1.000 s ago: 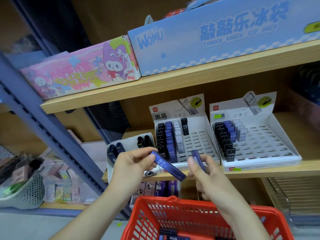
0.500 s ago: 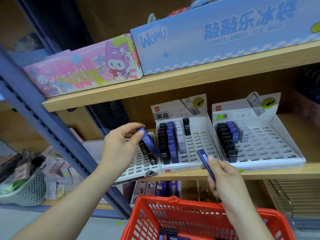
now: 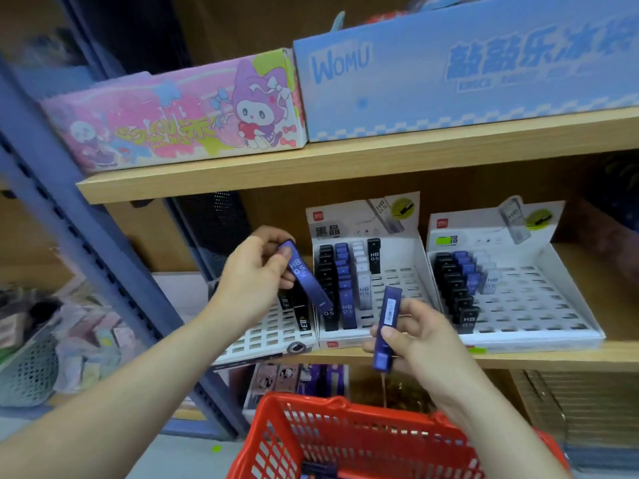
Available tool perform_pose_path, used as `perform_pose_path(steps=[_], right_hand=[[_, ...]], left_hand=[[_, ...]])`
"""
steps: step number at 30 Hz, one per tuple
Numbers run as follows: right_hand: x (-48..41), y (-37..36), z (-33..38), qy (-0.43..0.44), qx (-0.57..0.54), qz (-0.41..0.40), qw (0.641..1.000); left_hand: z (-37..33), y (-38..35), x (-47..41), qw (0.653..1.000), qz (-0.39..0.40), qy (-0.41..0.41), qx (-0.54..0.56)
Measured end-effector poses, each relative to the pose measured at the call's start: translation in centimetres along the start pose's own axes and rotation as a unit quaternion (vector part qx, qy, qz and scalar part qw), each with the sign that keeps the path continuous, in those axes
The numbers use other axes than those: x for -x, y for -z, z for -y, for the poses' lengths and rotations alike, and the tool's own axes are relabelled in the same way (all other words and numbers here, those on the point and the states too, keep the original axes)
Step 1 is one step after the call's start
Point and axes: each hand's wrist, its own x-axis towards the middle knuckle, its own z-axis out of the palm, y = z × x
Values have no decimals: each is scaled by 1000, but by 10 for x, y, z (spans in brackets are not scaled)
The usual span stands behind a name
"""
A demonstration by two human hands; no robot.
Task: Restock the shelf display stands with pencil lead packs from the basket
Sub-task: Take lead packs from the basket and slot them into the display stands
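My left hand (image 3: 250, 276) pinches a blue HB 0.5 lead pack (image 3: 304, 276) by its top end, tilted, just left of the middle display stand (image 3: 397, 299). My right hand (image 3: 420, 335) holds a second blue lead pack (image 3: 387, 328) upright in front of that stand's front edge. The middle stand has rows of black, blue and white packs at its left. A right display stand (image 3: 539, 305) holds similar rows. A left display stand (image 3: 266, 335) lies partly behind my left hand. The red basket (image 3: 349, 440) sits below, with dark packs inside.
Two large boxes, a pink cartoon box (image 3: 179, 112) and a blue WOMU box (image 3: 466, 63), stand on the upper wooden shelf (image 3: 345, 164). A blue metal upright (image 3: 69, 216) runs diagonally at left. A grey mesh basket (image 3: 27, 368) with goods sits at far left.
My left hand has carried its blue pack up from basket height to beside the middle stand. My right hand has turned its pack upright and raised it slightly toward the stand.
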Motion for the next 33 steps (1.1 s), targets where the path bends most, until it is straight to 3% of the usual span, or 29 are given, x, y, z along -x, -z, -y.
perform_pose_path(steps=[5, 9, 12, 16, 30, 33], right_hand=[[-19, 23, 37, 39, 111, -22, 993], [-32, 43, 45, 54, 204, -59, 976], [-33, 58, 43, 71, 155, -108, 979], [-30, 68, 35, 73, 99, -148, 981], [-29, 72, 25, 59, 49, -109, 991], [-30, 71, 27, 59, -2, -99, 993]], left_hand=[[-19, -41, -28, 999, 18, -15, 27], [-27, -74, -53, 995, 26, 0, -93], [-31, -90, -56, 982, 49, -8, -181], [-21, -105, -65, 974, 95, -68, -196], [-12, -135, -76, 955, 102, -125, -250], [-13, -138, -76, 948, 116, -138, -262]])
